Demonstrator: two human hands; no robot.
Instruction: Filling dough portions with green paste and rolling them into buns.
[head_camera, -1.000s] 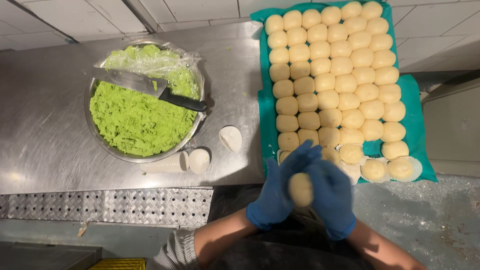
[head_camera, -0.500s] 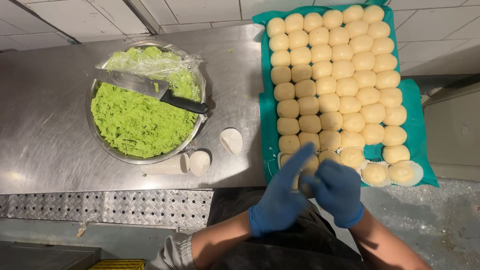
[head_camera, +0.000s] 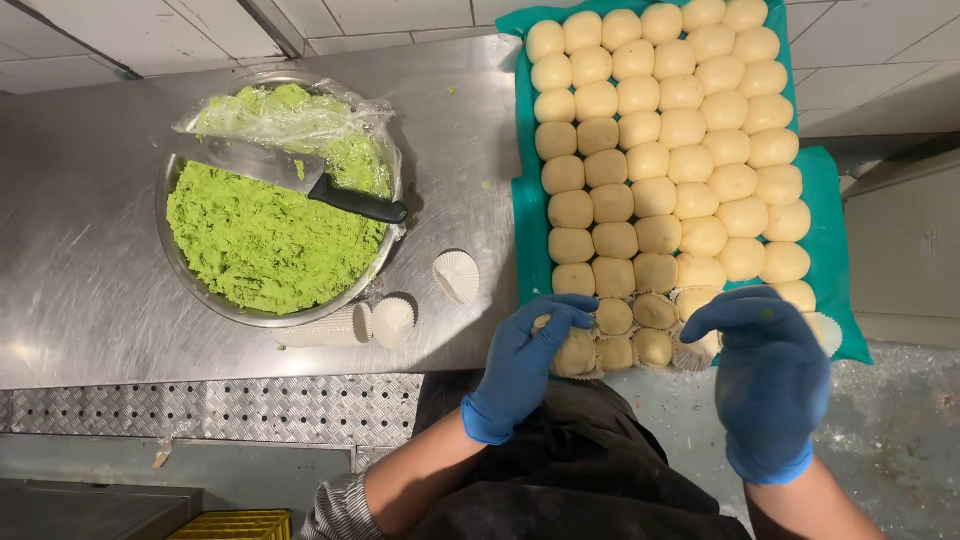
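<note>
the left hand (head_camera: 525, 365) in a blue glove curls its fingers around a dough ball (head_camera: 575, 352) at the near edge of the green tray (head_camera: 835, 250). the right hand (head_camera: 765, 375) hangs spread and holds nothing. the ball looks ready to sit in the row, gently.

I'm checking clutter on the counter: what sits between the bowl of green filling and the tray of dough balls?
In the head view, white paper cups lie on the steel counter between the bowl and tray.
</note>
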